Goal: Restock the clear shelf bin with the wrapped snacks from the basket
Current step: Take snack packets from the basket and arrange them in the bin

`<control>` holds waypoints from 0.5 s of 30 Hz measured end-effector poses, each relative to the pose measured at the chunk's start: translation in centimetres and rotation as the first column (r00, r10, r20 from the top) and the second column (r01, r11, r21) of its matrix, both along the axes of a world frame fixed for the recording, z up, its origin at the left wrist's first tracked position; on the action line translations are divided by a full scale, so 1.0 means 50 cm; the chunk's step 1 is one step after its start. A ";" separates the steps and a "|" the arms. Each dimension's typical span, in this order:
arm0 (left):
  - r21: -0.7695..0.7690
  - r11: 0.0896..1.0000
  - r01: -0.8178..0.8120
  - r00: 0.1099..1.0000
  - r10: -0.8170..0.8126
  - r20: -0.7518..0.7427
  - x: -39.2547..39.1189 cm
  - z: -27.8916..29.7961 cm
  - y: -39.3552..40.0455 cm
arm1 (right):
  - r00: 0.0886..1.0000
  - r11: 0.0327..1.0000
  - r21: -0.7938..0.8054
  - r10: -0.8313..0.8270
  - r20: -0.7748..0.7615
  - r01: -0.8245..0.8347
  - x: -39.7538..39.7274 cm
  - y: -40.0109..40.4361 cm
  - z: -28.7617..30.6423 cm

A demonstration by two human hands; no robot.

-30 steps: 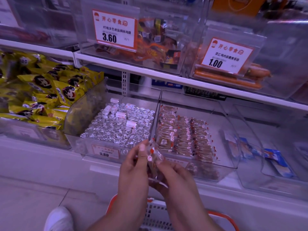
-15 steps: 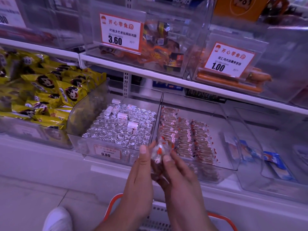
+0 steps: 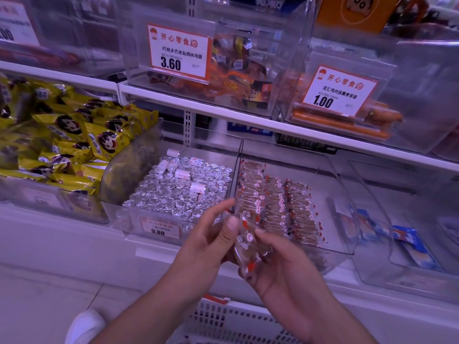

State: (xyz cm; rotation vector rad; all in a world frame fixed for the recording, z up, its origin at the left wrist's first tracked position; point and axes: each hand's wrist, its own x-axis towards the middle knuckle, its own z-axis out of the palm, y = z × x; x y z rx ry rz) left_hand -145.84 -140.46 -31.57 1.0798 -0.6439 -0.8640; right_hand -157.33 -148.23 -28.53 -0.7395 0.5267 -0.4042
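A small stack of wrapped snacks [image 3: 246, 240], clear wrappers with red and white marks, is held between both hands just in front of the clear shelf bin [image 3: 335, 219]. My left hand [image 3: 211, 239] pinches the stack with its thumb on the near face and fingers behind. My right hand [image 3: 278, 264] cups it from below and the right, a fingertip on the wrapper. Inside the bin, rows of the same snacks [image 3: 280, 204] stand packed along its left and middle. The white basket [image 3: 231, 321] with an orange rim sits on the floor under my forearms.
Left of the target bin is a bin of silver foil candies [image 3: 178, 192] with a 9.80 tag. Yellow snack bags [image 3: 69, 145] fill the far left bin. A bin with blue packets [image 3: 407, 242] stands at right. The upper shelf [image 3: 248, 115] carries bins tagged 3.60 and 1.00. My white shoe [image 3: 84, 326] is at lower left.
Both hands have lifted the snack stack upward and slightly right, from below the bin's front edge to level with it. The left fingers have spread out behind the stack.
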 end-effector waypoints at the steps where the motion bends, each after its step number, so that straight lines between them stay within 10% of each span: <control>1: -0.006 1.000 -0.009 1.000 0.008 -0.012 0.001 -0.001 -0.001 | 1.000 1.000 0.003 0.019 0.009 -0.019 -0.001 0.001 -0.001; 15: 0.112 0.949 -0.294 0.919 0.313 -0.241 -0.036 -0.029 -0.027 | 0.975 0.965 -0.180 -0.210 -0.079 0.193 0.029 0.031 -0.030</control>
